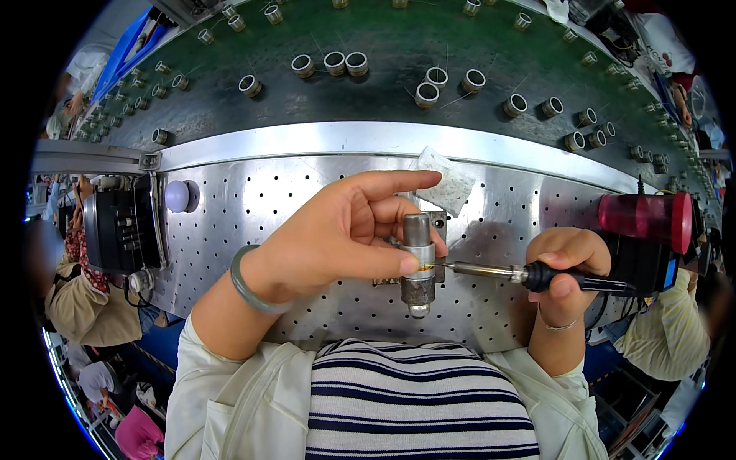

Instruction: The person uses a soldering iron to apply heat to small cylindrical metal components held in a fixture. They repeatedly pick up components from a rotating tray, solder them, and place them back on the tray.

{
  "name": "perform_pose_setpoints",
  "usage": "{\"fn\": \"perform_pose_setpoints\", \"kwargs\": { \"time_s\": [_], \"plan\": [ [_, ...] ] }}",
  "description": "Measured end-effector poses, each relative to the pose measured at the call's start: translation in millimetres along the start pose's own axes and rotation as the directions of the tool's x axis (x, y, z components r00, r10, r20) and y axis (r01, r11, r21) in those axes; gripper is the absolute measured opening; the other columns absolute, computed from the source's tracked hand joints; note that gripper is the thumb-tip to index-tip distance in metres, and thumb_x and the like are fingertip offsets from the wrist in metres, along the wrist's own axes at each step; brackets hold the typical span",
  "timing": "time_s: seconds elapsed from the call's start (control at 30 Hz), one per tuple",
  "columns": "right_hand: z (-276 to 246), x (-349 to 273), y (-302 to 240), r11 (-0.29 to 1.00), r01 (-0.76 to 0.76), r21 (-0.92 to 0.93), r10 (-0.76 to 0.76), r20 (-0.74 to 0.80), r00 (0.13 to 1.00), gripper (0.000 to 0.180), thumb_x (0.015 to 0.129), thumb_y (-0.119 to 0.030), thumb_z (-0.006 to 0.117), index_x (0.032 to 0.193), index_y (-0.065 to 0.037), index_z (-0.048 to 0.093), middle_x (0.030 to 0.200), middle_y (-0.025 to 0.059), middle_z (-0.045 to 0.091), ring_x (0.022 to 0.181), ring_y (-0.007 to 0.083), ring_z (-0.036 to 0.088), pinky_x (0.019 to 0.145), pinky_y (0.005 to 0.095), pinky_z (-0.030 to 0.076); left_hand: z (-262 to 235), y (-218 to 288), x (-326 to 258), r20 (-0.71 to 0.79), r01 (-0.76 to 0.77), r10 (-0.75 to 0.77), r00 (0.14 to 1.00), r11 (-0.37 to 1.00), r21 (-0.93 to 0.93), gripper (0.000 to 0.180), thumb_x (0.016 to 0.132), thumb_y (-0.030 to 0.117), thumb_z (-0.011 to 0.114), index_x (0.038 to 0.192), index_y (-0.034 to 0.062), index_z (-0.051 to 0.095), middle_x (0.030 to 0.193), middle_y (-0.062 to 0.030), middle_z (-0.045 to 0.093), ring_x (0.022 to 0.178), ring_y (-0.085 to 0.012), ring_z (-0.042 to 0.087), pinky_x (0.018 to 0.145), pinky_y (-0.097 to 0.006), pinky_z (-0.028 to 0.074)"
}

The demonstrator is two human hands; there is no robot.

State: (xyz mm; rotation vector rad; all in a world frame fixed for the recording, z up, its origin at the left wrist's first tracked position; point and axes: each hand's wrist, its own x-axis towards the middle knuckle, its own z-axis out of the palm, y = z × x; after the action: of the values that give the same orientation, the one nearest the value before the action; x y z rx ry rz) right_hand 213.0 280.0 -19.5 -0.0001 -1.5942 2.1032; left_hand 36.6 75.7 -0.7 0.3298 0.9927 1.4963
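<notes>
Upright in front of me stands a dark metal post point(416, 230) with a silver ring point(423, 254) around its middle and a rounded shiny tip at its near end. My left hand point(330, 230) is closed about the ring, thumb on its near left side and some fingers behind it; the index finger stretches out above. In my right hand point(571, 264) is a soldering iron point(491, 271) with a black handle, pointing left. Its tip meets the right side of the ring, or comes very near it, by a thin coloured line close to my thumb.
A perforated metal worktop point(230, 207) lies under my hands. Beyond its raised edge runs a green conveyor belt point(383, 100) with several metal rings. A crumpled pale packet point(446, 180) lies behind the post. A red container point(644, 221) stands right, a lilac knob point(177, 196) left.
</notes>
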Motion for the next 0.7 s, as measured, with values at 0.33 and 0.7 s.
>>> {"fn": "perform_pose_setpoints", "kwargs": {
  "time_s": [0.33, 0.7],
  "plan": [
    [-11, 7, -2, 0.999, 0.033, 0.038, -0.027, -0.154, 0.988, 0.025, 0.081, -0.017, 0.074, 0.083, 0.000, 0.056, 0.064, 0.0084, 0.060, 0.045, 0.0105, 0.055, 0.044, 0.0196, 0.044, -58, 53, 20, -0.279, -0.387, 0.538, 0.795, 0.805, 0.450, 0.045, 0.080, -0.001, 0.068, 0.124, -0.0002, 0.056, 0.106, -0.0095, 0.064, 0.091, -0.0127, 0.061, 0.080, -0.025, 0.050],
    [-10, 8, 1, 0.995, -0.068, -0.070, 0.057, -0.153, 0.987, 0.029, 0.082, -0.024, 0.071, 0.082, -0.002, 0.052, 0.064, 0.0091, 0.056, 0.045, 0.0094, 0.045, 0.043, 0.0190, 0.036, -255, 133, -22, -0.219, 0.606, 0.924, 0.314, -0.017, 0.795, 0.031, 0.069, 0.018, 0.077, 0.096, 0.0062, 0.068, 0.093, -0.0102, 0.064, 0.084, -0.0286, 0.061, 0.078, -0.037, 0.048]
  ]
}}
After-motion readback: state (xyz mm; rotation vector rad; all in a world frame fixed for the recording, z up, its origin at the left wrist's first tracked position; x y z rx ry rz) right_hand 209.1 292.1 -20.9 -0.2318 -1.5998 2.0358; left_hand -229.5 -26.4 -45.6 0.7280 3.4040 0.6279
